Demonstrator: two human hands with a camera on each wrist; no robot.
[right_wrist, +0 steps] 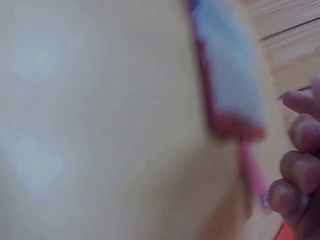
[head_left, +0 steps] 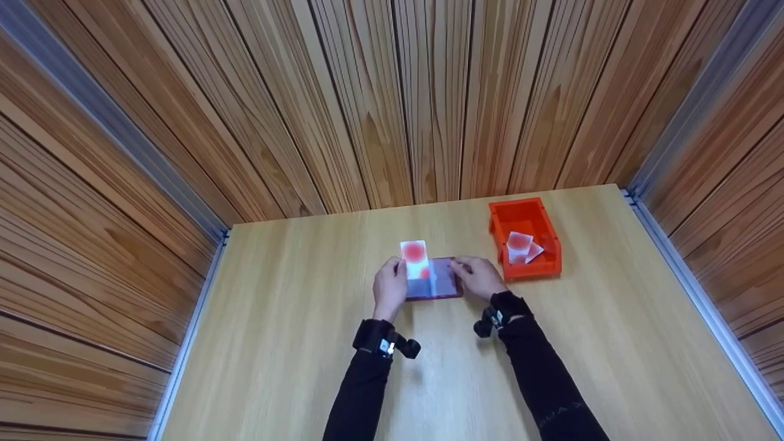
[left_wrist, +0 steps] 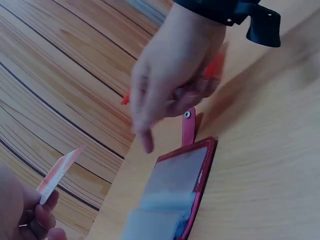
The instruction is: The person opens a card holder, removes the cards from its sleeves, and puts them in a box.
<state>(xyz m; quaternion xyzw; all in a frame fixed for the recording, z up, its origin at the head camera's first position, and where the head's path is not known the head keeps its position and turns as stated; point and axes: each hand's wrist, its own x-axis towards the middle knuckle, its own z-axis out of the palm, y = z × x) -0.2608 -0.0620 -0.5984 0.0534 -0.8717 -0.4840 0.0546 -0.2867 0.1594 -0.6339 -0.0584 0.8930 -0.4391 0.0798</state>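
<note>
My left hand (head_left: 390, 288) pinches a white card (head_left: 414, 254) with red round prints between thumb and fingers; in the left wrist view the card (left_wrist: 59, 174) is seen nearly edge-on. Below it on the table lies an opened red card holder (left_wrist: 177, 170) with clear plastic sleeves. A pink snap strap (left_wrist: 188, 127) sticks out from its far end. Over the holder's right edge is my right hand (head_left: 481, 278), its index finger pointing down and the other fingers loosely bent, holding nothing. The right wrist view is blurred, with the fingers (right_wrist: 300, 170) beside the strap.
An orange-red bin (head_left: 525, 211) stands at the back right, beyond my right hand, with a few red-and-white cards (head_left: 520, 245) inside. Wood-patterned walls (head_left: 392, 110) enclose the back and sides of the light wooden table (head_left: 294, 318).
</note>
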